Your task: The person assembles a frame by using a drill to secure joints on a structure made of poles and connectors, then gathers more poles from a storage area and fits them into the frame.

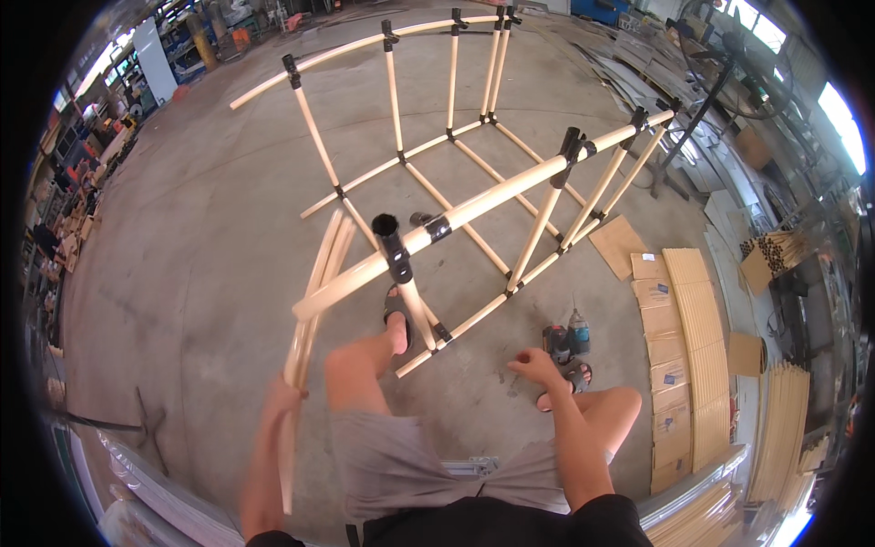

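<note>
Pale pipes (295, 357) are held by the left hand (292, 394), which is closed around them; both are blurred. The pipes are slanted at the left side of the frame (510, 190), and their upper part is crossed by the end of its near rail (351, 281). The right hand (529, 365) is held above the floor (219, 237), near a drill (579, 339), with its fingers curled in; whether anything small is pinched cannot be told. The frame, joined by black connectors (390, 239), is stood on the floor ahead of the legs (358, 376). Boxes (658, 324) are laid at the right, beside a pipe stack (697, 319); farther back, a fan (732, 46) is seen
</note>
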A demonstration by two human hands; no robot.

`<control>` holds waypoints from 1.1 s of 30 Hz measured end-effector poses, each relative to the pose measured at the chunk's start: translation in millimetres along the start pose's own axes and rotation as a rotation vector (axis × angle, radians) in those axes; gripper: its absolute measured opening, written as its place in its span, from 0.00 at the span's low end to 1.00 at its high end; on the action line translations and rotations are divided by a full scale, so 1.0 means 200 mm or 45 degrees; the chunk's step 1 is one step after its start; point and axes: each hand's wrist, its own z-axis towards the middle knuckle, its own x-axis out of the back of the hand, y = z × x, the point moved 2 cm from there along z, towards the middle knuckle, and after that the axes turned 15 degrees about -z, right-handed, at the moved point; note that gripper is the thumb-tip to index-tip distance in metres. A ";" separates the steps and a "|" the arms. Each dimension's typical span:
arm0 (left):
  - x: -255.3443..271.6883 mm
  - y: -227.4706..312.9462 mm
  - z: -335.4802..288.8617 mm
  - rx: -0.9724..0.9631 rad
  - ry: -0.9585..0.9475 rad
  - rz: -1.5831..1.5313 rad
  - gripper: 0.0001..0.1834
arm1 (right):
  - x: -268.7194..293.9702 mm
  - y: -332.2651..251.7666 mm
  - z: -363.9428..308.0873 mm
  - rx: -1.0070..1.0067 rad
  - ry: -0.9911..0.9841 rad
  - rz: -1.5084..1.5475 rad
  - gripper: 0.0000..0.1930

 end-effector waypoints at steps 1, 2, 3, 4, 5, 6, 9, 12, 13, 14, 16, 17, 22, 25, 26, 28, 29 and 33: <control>0.02 0.18 0.08 -0.127 0.064 0.043 0.36 | -0.01 -0.05 0.05 0.016 -0.032 0.064 0.27; 0.05 0.30 0.18 -0.284 0.105 0.152 0.36 | -0.01 -0.13 0.11 0.043 -0.065 0.131 0.26; 0.05 0.42 0.28 -0.445 0.139 0.256 0.35 | -0.04 -0.18 0.18 0.072 -0.087 0.159 0.26; 0.01 0.62 0.34 -0.500 0.092 0.277 0.33 | -0.07 -0.21 0.24 0.084 -0.100 0.186 0.26; -0.02 0.79 0.36 -0.537 0.066 0.302 0.32 | -0.05 -0.34 0.27 0.048 -0.259 0.384 0.26; -0.07 0.92 0.40 -0.540 0.102 0.384 0.30 | -0.01 -0.51 0.30 0.020 -0.418 0.582 0.27; -0.37 1.22 0.57 -0.637 0.089 0.563 0.26 | -0.02 -0.85 0.56 0.059 -0.499 1.311 0.33; -0.80 1.54 0.63 -0.662 -0.184 0.658 0.24 | -0.02 -1.12 0.87 0.270 -0.549 1.959 0.35; -0.86 1.54 0.65 -0.735 -0.151 0.672 0.24 | -0.01 -1.27 0.96 0.176 -0.560 2.094 0.32; -0.98 1.54 0.68 -0.809 -0.157 0.681 0.25 | 0.02 -1.33 1.03 0.060 -0.539 2.216 0.29; -1.12 1.46 0.75 -0.904 -0.118 0.693 0.26 | 0.09 -1.39 1.03 -0.099 -0.514 2.345 0.21; -1.20 1.46 0.77 -0.973 -0.095 0.694 0.26 | 0.08 -1.36 1.09 -0.175 -0.457 2.390 0.18; -1.37 1.61 0.84 -1.071 -0.453 0.634 0.38 | -0.12 -1.02 1.49 -0.404 0.044 2.464 0.09; -1.39 1.60 0.86 -1.095 -0.545 0.712 0.47 | -0.20 -0.56 1.82 -0.491 0.114 2.384 0.13; -1.35 1.54 0.87 -1.042 -0.523 0.691 0.46 | -0.22 -0.47 1.88 -0.585 0.153 2.327 0.16; -1.23 1.39 0.86 -0.911 -0.448 0.653 0.46 | -0.22 -0.41 1.97 -0.786 0.141 2.063 0.19; -1.21 1.38 0.81 -0.845 -0.417 0.559 0.46 | -0.22 -0.36 2.01 -0.879 0.150 1.929 0.21; -1.19 1.43 0.60 -0.666 -0.457 0.317 0.44 | -0.38 -0.03 2.19 -1.195 0.461 1.662 0.25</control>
